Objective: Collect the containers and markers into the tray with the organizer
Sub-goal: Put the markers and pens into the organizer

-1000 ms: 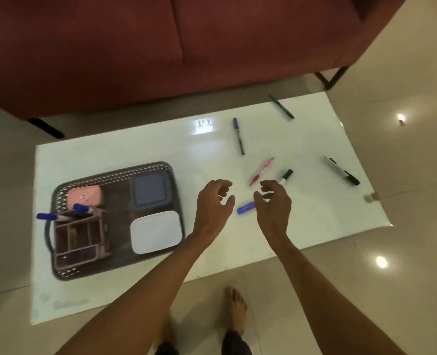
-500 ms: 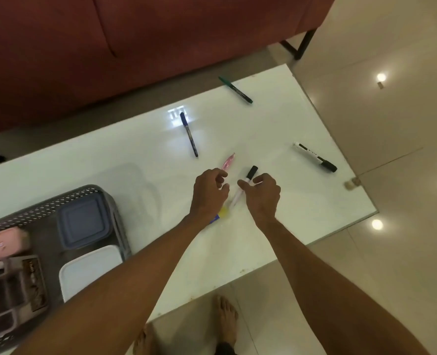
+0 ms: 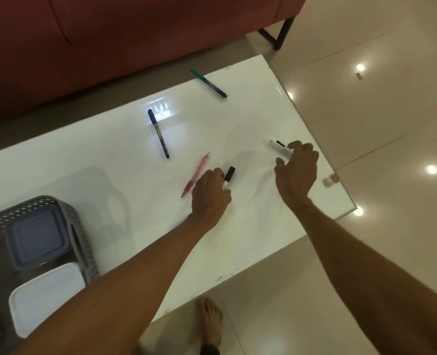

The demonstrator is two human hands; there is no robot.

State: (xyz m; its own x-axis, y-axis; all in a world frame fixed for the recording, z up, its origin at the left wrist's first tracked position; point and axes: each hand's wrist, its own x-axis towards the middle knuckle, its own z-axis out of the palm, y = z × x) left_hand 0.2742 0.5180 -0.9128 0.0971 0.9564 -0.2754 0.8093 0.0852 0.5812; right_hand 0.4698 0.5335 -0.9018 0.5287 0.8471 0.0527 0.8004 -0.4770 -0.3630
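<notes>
My left hand (image 3: 211, 194) is curled on the white body of a black-capped marker (image 3: 229, 174) in the middle of the white table (image 3: 109, 175). My right hand (image 3: 298, 167) hovers with its fingers apart over a second white-and-black marker (image 3: 278, 145) near the right edge, hiding its far end. A pink pen (image 3: 198, 172) lies just left of my left hand. Farther back lie a dark blue marker (image 3: 158, 133) and a green marker (image 3: 208, 83). The grey tray (image 3: 84, 252) at the lower left holds a blue-grey container (image 3: 36, 239) and a white container (image 3: 45, 295).
A red sofa (image 3: 109, 42) runs along the far side of the table, with a black leg (image 3: 280, 34) at its right end. My bare foot (image 3: 209, 319) stands on the tiled floor below the table's near edge. A small object (image 3: 330, 181) sits by the right corner.
The view has swung right, so most of the tray has left the frame. My right hand moved from the black-capped marker to the far right marker. My left hand shifted onto the black-capped marker; the short blue marker is out of sight.
</notes>
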